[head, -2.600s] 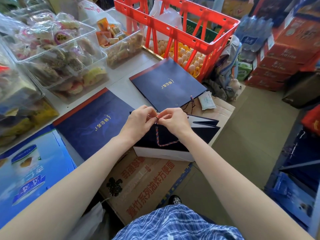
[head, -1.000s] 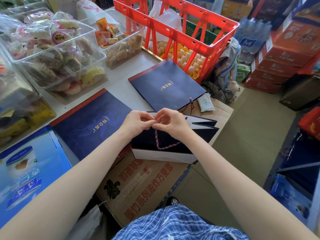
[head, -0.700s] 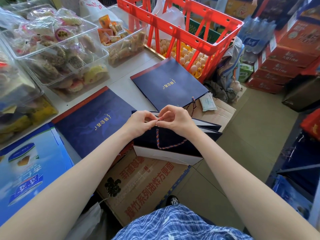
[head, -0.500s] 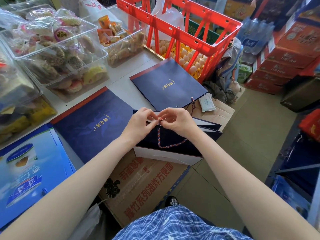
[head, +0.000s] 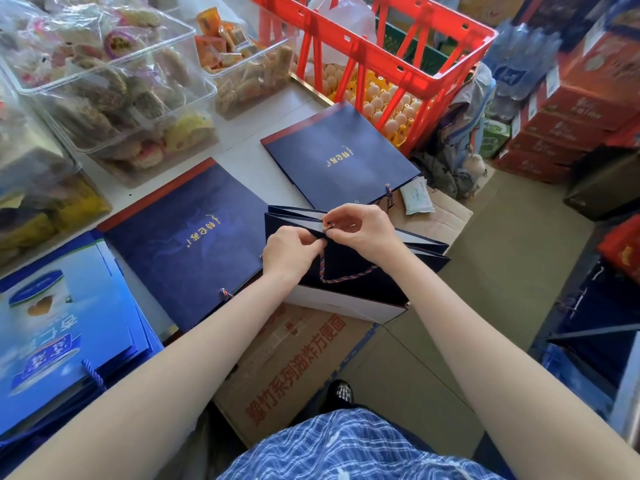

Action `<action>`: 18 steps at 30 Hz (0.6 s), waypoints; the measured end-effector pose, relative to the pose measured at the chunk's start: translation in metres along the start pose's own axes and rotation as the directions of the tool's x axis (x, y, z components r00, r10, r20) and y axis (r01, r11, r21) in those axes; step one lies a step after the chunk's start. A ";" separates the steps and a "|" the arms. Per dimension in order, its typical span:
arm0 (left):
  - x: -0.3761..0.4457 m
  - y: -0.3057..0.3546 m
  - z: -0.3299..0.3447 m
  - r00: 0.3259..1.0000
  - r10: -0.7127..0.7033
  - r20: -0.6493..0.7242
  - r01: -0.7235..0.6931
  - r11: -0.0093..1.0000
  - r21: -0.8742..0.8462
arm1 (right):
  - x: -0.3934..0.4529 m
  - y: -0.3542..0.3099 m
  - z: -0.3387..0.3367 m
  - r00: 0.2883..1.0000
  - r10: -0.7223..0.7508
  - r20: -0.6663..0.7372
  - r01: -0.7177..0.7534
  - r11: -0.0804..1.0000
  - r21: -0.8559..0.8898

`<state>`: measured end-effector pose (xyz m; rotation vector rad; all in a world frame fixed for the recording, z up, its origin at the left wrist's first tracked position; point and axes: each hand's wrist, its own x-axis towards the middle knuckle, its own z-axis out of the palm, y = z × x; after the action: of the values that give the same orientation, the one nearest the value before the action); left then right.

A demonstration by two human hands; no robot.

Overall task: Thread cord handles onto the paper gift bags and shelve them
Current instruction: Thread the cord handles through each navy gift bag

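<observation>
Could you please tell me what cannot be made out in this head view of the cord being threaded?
- Hole in the open bag: hidden by the fingertips of the left hand and right hand.
- Cord end: covered by the fingers; knotted or not, unclear.
- Gold lettering on the flat bag: too small to read.
- Shelf for finished bags: not identifiable.

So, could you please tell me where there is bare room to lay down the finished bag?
Bare white tabletop between the two flat navy bags and before the clear bins. Bare floor to the right. The blue bags crowd the left.
</observation>
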<state>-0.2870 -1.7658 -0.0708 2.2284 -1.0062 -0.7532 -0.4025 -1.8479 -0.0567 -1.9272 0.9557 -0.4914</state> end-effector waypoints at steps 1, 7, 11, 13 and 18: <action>0.001 0.001 0.000 1.000 -0.008 0.027 0.009 0.999 -0.049 | 0.000 0.001 0.000 1.000 0.003 -0.010 -0.003 1.000 -0.014; 0.000 -0.002 -0.009 0.983 -0.024 0.183 0.080 0.947 -0.309 | 0.004 0.003 -0.001 0.999 -0.020 0.033 0.023 0.995 -0.094; 0.000 -0.009 -0.016 0.950 -0.039 0.310 0.208 0.819 -0.535 | 0.005 0.004 -0.002 0.995 -0.043 0.086 0.054 0.990 -0.130; -0.001 -0.010 -0.018 0.930 -0.021 0.367 0.257 0.750 -0.609 | 0.006 0.006 -0.001 0.994 -0.056 0.099 0.069 0.988 -0.138; 0.000 -0.019 -0.023 0.914 0.011 0.406 0.282 0.702 -0.654 | 0.003 0.009 -0.009 0.998 -0.056 0.018 0.057 0.994 -0.088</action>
<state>-0.2623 -1.7497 -0.0687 1.5057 -0.5509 -1.4144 -0.4098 -1.8578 -0.0598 -2.0394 0.9283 -0.4730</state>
